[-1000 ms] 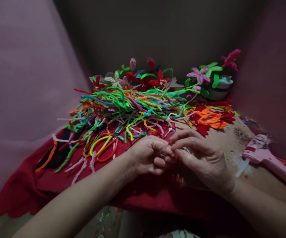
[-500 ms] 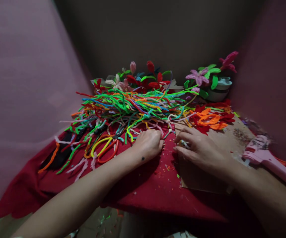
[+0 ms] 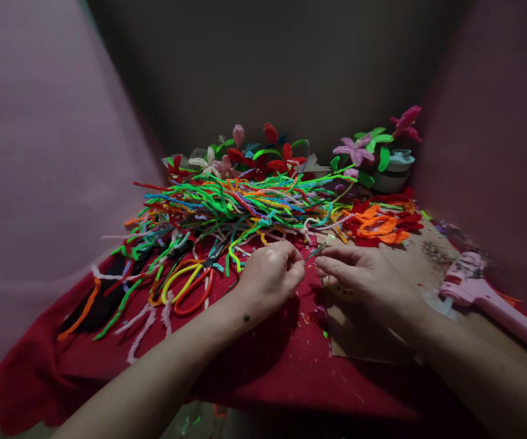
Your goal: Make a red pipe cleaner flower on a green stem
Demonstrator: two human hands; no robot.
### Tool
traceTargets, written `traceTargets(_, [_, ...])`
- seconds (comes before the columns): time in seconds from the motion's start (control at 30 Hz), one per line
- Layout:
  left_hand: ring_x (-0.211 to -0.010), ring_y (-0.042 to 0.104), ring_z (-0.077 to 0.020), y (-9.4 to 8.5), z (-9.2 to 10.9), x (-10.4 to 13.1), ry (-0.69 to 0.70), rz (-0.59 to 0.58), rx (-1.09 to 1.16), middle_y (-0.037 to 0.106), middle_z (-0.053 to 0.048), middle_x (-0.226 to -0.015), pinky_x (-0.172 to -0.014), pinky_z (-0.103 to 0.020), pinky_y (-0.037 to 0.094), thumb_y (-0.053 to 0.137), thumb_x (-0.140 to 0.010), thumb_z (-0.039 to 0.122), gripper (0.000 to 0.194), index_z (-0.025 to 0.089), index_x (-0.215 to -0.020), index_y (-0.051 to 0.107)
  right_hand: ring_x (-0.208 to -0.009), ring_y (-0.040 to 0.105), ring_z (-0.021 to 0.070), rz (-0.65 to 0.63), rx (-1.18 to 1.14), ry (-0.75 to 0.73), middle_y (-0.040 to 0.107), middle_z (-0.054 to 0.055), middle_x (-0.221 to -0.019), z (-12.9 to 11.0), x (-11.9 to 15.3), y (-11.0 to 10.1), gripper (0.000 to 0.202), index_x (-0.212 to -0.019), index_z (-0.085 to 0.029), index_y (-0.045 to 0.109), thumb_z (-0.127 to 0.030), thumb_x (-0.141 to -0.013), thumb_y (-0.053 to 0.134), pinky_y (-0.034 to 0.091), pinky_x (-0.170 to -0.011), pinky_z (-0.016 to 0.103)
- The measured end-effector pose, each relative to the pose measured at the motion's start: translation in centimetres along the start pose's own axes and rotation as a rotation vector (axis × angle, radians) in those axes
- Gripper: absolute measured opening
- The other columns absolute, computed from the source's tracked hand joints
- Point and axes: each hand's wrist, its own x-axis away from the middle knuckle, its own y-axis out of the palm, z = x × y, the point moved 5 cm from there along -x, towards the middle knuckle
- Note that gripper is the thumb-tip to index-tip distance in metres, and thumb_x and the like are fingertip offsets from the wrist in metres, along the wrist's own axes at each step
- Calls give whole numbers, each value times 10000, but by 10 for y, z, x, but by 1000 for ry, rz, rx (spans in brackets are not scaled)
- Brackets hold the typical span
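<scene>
My left hand is closed over the red cloth, its thumb and fingers pinching a thin dark stem with a pale, bushy tip. The stem slants up to the right, toward my right hand. That hand's fingers are bent together, with the fingertips close to or touching the stem. Something pale with dark specks shows beneath its fingers, mostly hidden. Left of my left hand lie scissors with yellow and red handles. Behind both hands spreads a heap of multicoloured pipe cleaners.
A brown board lies under my right hand. On its right rests a pink glue gun. Orange and red fuzzy petals lie behind it. Pipe-cleaner flowers and a pale pot stand at the back. Scraps dot the red cloth.
My hands have come closer together, and the stem in my left hand now reaches my right fingertips. The right hand has turned more palm-down. The view has shifted slightly.
</scene>
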Motion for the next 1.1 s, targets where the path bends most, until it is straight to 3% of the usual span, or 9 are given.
traceTargets(0.1, [-614, 512, -118, -1, 13, 9, 95, 41, -48, 581, -14, -703, -585, -243, 382, 455, -797, 192, 123, 160, -740, 559, -482, 434, 91, 28, -243, 120, 538, -22, -554, 10, 1, 3, 203, -663, -169, 647, -367, -688, 682, 317, -455, 230])
traceTargets(0.27, [-622, 484, -114, -3, 23, 14, 158, 48, -18, 542, -16, -736, -590, -250, 385, 423, -830, 196, 125, 157, -777, 529, -515, 406, 88, 96, -238, 8, 516, -27, -566, 6, 5, 3, 211, -606, -164, 628, -342, -705, 683, 319, -489, 230])
traceTargets(0.37, [-591, 449, -96, -2, 21, 11, 86, -18, 183, 512, 18, -669, -569, -230, 366, 489, -812, 227, 113, 165, -718, 507, -541, 421, 100, 100, -252, -51, 504, -29, -561, -2, 8, 5, 210, -574, -169, 604, -304, -723, 662, 343, -525, 235])
traceTargets(0.53, [-506, 326, -63, 6, 15, 10, -206, -224, 666, 385, 57, -550, -478, -200, 277, 536, -783, 296, 231, 151, -615, 469, -574, 418, 104, 86, -213, -152, 480, -34, -575, -6, 12, 10, 199, -586, -174, 579, -271, -749, 637, 350, -552, 230])
traceTargets(0.6, [-493, 291, -55, 8, 16, 12, -263, -270, 783, 357, 64, -535, -463, -198, 245, 552, -763, 307, 241, 148, -607, 459, -574, 414, 100, 77, -253, -150, 476, -33, -585, -5, 12, 11, 201, -599, -173, 571, -286, -751, 637, 352, -547, 226])
traceTargets(0.83, [-498, 294, -48, 13, 12, 18, -352, -368, 956, 384, 59, -556, -478, -202, 221, 609, -718, 315, 209, 128, -690, 522, -532, 420, 86, 13, -320, -88, 485, -36, -556, -2, 9, 15, 241, -581, -161, 554, -324, -711, 674, 355, -504, 212])
traceTargets(1.1, [-455, 304, -40, 21, 8, 20, -345, -503, 1037, 415, 48, -544, -447, -200, 200, 588, -748, 297, 181, 128, -707, 539, -512, 438, 79, -20, -335, -51, 503, -42, -551, 2, 10, 17, 238, -586, -159, 541, -304, -718, 675, 352, -495, 211])
